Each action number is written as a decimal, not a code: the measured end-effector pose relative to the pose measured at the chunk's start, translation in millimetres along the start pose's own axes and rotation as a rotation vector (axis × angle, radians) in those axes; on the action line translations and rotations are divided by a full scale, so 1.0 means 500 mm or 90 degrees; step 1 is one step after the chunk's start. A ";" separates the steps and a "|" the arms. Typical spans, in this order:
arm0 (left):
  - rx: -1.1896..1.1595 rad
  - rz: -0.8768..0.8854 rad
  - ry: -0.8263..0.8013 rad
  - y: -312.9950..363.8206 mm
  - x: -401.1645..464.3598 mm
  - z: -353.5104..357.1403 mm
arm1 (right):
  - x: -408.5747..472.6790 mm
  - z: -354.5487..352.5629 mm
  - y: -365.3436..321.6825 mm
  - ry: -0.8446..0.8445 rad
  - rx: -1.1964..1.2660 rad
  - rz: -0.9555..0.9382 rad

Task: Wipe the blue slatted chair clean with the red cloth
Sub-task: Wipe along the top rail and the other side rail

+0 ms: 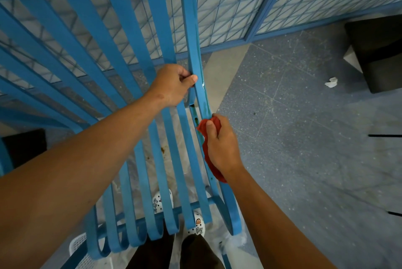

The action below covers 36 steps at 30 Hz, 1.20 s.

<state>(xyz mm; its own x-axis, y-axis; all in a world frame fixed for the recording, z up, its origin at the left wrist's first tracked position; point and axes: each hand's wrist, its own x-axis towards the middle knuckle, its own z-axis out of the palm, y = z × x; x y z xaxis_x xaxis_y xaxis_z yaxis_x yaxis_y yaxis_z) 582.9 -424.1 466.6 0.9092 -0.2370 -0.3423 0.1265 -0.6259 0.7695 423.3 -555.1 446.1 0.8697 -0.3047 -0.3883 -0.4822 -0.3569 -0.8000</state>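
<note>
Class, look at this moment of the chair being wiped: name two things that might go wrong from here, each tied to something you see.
1. The left hand grips the chair on a side rail that looks wet; it might slip.
2. The right hand holds the red cloth bunched, so little cloth meets the rail and streaks may remain.

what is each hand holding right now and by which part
The left hand grips the blue slatted metal chair by its right side rail. The right hand holds the bunched red cloth against that rail, lower down.
</note>
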 end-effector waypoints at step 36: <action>0.003 -0.021 -0.052 0.011 0.001 -0.009 | 0.054 0.019 -0.015 0.079 -0.024 -0.023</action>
<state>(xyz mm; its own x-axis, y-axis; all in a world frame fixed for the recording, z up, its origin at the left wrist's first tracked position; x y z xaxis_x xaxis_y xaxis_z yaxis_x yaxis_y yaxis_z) 585.8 -424.2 473.1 0.8692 -0.2757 -0.4106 0.1541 -0.6378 0.7546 451.3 -552.0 437.5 0.8681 -0.3970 -0.2982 -0.4564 -0.4015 -0.7941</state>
